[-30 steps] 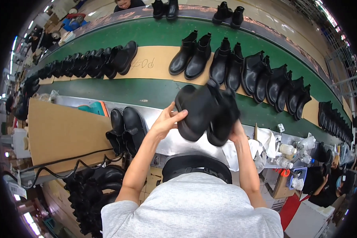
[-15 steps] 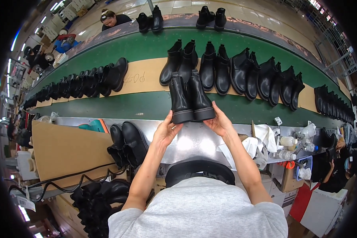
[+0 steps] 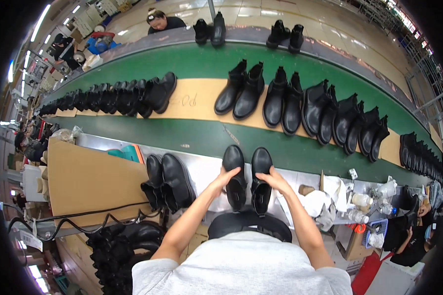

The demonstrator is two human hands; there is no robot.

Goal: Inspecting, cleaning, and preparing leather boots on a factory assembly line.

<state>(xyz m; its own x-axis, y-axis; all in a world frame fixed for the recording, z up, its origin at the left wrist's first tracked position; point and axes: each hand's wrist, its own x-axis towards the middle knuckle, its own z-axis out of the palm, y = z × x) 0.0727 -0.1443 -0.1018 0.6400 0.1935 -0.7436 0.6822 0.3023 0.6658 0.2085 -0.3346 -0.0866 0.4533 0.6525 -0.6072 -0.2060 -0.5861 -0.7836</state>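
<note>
My left hand [image 3: 225,177] is closed round the left one of two black ankle boots, its thumb across the upper of that left boot [image 3: 233,158]. In the same way my right hand [image 3: 275,180] grips the right boot [image 3: 262,161]. Both boots point their rounded toes away from me, with their shafts toward my waist. They are side by side with a narrow gap between them, over the near metal worktop [image 3: 206,169]. Whether the soles rest on it I cannot tell. Another pair of black boots [image 3: 174,179] stands to the left of my left forearm.
Beyond the worktop runs a green conveyor belt [image 3: 202,135] with cardboard [image 3: 197,98] and rows of black boots [image 3: 293,105]. At left are a big cardboard sheet [image 3: 93,177] and a coiled black cable [image 3: 103,223]. White cloths [image 3: 334,189] and bottles [image 3: 362,200] lie at right. A co-worker [image 3: 418,241] sits beyond.
The boots have been turned over from heels toward me to toes away, and drawn nearer my body. My hands have shifted from the heels to the uppers. The view has shifted slightly.
</note>
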